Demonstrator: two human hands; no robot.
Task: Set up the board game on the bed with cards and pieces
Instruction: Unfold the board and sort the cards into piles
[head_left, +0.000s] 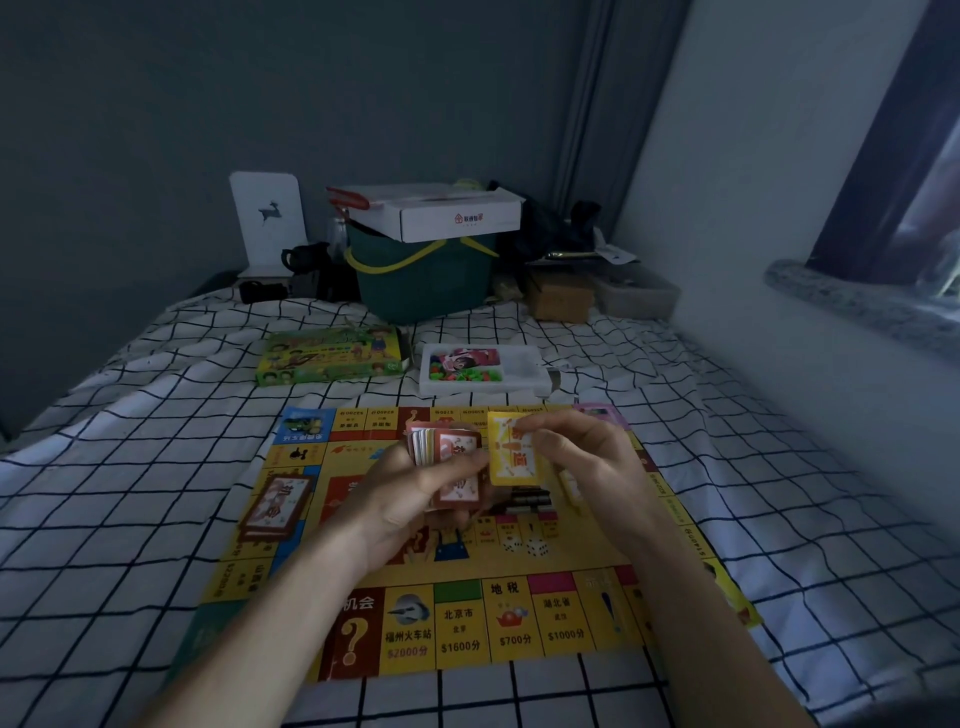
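**Sorting cards above the game board**

While the left hand (415, 483) grips a thick stack of red-backed cards (451, 467), the right hand (576, 457) pinches a single yellow card (511, 457) by its top edge, both raised over the board (467, 618) spread flat on the checked bed (156, 467). Thin and slick, the cards probably slide easily; edges are the safest hold. A tray of pieces (485, 370) lies beyond the board.

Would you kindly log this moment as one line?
left hand: holds card stack | right hand: pinches yellow card | game board: flat on bed
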